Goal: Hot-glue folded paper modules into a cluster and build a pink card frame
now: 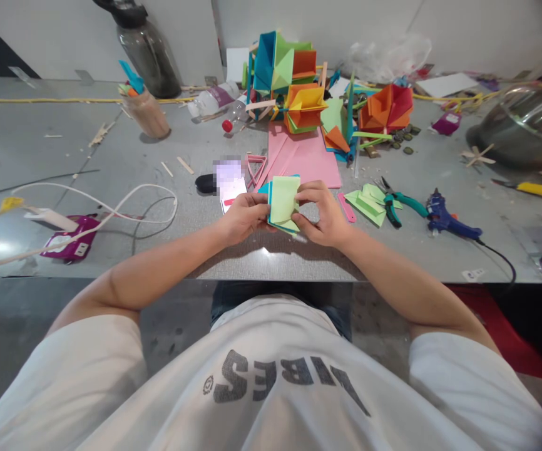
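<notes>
Between my two hands is a folded paper piece [284, 199], light green on the face toward me with blue paper showing behind its edges. My left hand [246, 218] pinches its left side, fingers partly hidden behind it. At the right edge, my right hand [322, 214] grips the paper between thumb and fingertips. Just beyond lies pink paper [315, 160] on the table. A phone [231, 178] with a lit screen is beside my left hand. Right of my right hand are a pink cutter-like tool [347, 207] and folded green papers [368, 205].
Green-handled pliers [405, 203] and a blue glue gun [452, 217] lie to the right. Colourful folded-paper constructions [294, 81] stand at the back. A metal bowl [524, 134], a dark bottle [146, 53], a wooden cup [146, 113] and a purple power adapter [71, 238] surround the work area.
</notes>
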### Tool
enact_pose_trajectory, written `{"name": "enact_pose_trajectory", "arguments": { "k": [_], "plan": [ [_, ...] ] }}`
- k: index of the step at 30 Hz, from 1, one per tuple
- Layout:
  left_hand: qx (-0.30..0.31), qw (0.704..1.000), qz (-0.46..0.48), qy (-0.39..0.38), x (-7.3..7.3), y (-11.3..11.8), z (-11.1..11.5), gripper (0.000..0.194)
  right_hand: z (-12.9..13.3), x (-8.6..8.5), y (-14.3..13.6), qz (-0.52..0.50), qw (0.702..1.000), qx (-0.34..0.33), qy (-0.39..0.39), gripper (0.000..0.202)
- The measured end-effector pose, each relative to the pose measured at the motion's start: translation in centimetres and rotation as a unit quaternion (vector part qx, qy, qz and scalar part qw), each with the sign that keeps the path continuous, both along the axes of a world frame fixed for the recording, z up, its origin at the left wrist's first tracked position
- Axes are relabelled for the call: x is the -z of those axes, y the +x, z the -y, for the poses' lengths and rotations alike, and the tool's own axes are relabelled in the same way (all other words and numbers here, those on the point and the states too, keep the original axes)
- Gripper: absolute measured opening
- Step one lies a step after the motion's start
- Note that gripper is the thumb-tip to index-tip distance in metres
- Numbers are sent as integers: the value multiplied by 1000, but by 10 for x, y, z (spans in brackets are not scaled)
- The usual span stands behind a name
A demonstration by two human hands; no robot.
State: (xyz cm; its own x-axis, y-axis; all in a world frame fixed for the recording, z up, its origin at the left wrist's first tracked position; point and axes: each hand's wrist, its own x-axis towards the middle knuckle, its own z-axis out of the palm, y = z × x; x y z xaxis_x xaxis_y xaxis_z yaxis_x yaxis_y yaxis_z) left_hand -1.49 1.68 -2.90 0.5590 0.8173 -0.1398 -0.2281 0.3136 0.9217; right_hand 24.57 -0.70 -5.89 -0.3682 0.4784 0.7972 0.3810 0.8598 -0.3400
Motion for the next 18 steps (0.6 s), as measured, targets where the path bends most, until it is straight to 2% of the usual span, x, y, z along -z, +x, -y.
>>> {"name": "enact_pose_trajectory", "arguments": {
  "k": [4, 7, 10, 12, 14, 15, 16, 17, 18],
  "plan": [
    [-25, 999, -30, 13, 3, 3, 0, 34, 0, -9, 7, 47, 998, 28, 25, 31],
    [-59, 993, -83, 64, 4, 3, -1, 22, 1, -27, 22, 75, 992, 69, 70, 25],
    [-84, 975, -153, 137, 3, 2, -2, 12, 9, -50, 55, 76, 980, 155, 96, 12],
    [-95, 966, -177, 165, 3, 1, -2, 10, 18, -61, 90, 52, 962, 253, 86, 12],
    [-99, 963, -178, 174, 3, 2, -3, 10, 31, -64, 134, 55, 916, 395, 39, 17],
    [-99, 963, -177, 176, 4, 2, -4, 12, 39, -62, 159, 72, 880, 469, -7, 15],
    [-98, 964, -174, 177, 5, 3, -5, 12, 49, -59, 186, 90, 836, 538, -62, 13],
    [-96, 964, -173, 178, 7, 3, -6, 12, 59, -55, 212, 105, 789, 595, -116, 20],
    [-93, 965, -171, 177, 9, 4, -6, 13, 70, -51, 238, 115, 744, 636, -169, 35]
  ]
}}
